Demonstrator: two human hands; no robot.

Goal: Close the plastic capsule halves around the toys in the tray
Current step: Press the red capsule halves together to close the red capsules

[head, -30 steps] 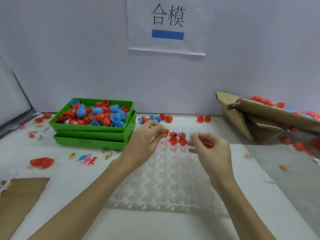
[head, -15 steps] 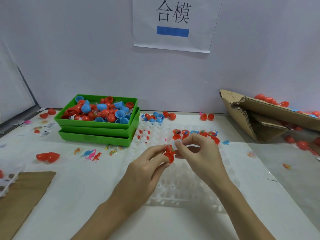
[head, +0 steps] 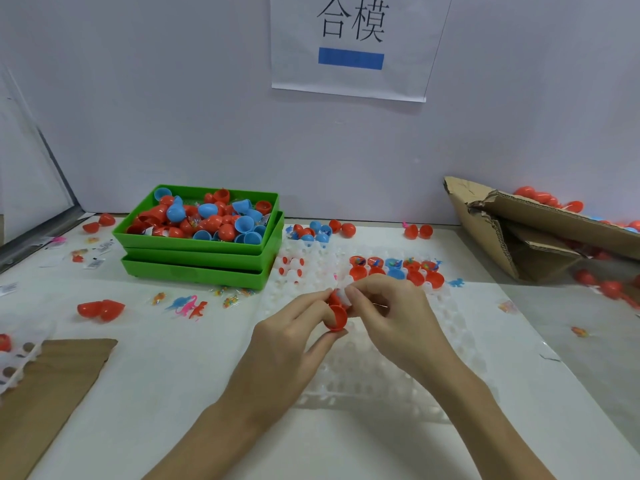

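Both hands are curled and pinching one red plastic capsule (head: 336,315) just above the clear moulded plastic tray (head: 391,368) on the desk: the left hand (head: 294,336) cups the lower red half, the right hand (head: 391,315) nips its upper part. Its open rim tilts up and rightward, long axis slanting likewise, though fingers hide the join. Little looks done: a row of open red and blue capsule halves with toys (head: 394,268) waits at the tray's far edge.

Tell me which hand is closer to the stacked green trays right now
Left. The left hand sits nearer the green trays, below and to their right, gripping the red capsule; the right hand lies farther right.
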